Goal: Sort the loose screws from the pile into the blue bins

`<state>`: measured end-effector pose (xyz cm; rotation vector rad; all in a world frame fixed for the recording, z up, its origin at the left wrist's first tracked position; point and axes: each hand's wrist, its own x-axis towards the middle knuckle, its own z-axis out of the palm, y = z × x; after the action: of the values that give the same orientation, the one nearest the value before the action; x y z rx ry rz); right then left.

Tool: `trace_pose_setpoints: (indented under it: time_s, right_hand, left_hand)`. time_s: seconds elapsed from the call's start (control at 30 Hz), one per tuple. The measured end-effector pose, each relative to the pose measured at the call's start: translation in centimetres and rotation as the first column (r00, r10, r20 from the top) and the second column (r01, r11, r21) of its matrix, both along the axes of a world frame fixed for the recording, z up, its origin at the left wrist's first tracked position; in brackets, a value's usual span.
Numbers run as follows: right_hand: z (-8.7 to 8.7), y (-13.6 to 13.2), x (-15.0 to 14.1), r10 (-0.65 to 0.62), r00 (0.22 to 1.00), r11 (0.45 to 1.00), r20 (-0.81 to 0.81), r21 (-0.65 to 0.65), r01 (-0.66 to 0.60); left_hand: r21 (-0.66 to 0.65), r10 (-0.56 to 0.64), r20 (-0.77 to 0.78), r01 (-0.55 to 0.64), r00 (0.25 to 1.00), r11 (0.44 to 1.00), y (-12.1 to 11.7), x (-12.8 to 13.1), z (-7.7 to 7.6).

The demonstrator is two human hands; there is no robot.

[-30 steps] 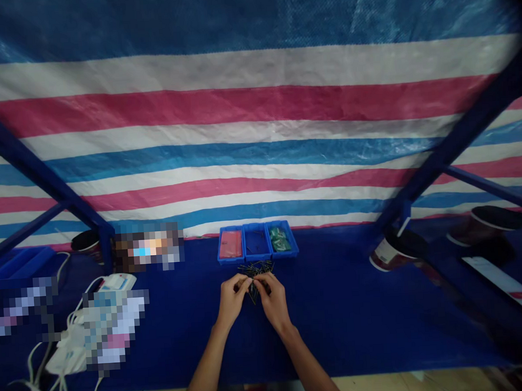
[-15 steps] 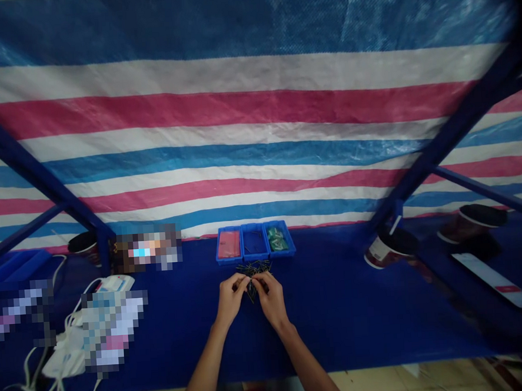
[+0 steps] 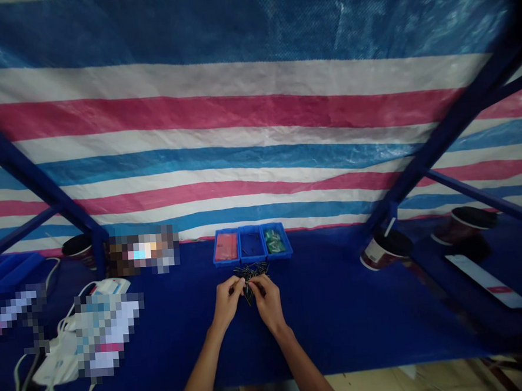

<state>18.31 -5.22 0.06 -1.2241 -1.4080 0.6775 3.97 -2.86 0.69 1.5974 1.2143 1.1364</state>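
My left hand [image 3: 227, 298] and my right hand [image 3: 266, 296] meet at the middle of the blue table, both with fingertips pinched together. Whatever lies between their fingertips is too small to make out. Just beyond and under the fingers spreads a pile of thin dark screw-like pieces [image 3: 255, 270]. Behind the pile stand three joined blue bins. The left bin [image 3: 227, 264] holds pink-red material, the middle bin [image 3: 252, 258] has a few thin dark pieces, and the right bin [image 3: 279, 256] contains small green packets.
White power strips [image 3: 61, 358] with tangled cables lie on the left. A dark red tub [image 3: 382, 253] stands to the right, with another tub [image 3: 461, 227] beyond it. A phone-like slab [image 3: 487, 282] lies at far right. Blue frame bars [image 3: 435, 143] and a striped sheet [image 3: 256, 113] rise behind.
The hands stay pinched close together over the pile, with their fingertips slightly shifted. The whole view has moved slightly as the head turned.
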Motion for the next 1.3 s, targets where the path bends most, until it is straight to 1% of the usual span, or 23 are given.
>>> trace_pose_setpoints:
  time_s: [0.3,0.73,0.93,1.07,1.3]
  right_hand:
    - [0.00,0.00,0.02,-0.009,0.999,1.000,0.033,-0.014,0.009]
    - [0.20,-0.03,0.00,-0.003,1.000,1.000,0.026,-0.027,0.004]
    - [0.29,-0.05,0.03,0.012,1.000,1.000,0.015,-0.021,-0.012]
    - [0.19,-0.03,-0.01,0.009,1.000,1.000,0.010,-0.019,-0.009]
    - [0.15,0.01,-0.02,-0.001,1.000,1.000,0.010,-0.015,0.001]
  left_hand:
    - [0.003,-0.009,-0.025,0.009,1.000,1.000,0.15,-0.07,-0.25]
    - [0.011,-0.005,-0.043,0.005,0.999,1.000,0.24,-0.01,-0.55]
    - [0.011,-0.035,-0.066,0.036,0.997,0.999,0.28,-0.03,-0.64]
    - [0.025,-0.033,-0.083,0.035,0.996,0.999,0.35,-0.05,-0.75]
    - [0.034,-0.030,-0.107,0.034,0.994,0.999,0.35,-0.07,-0.51]
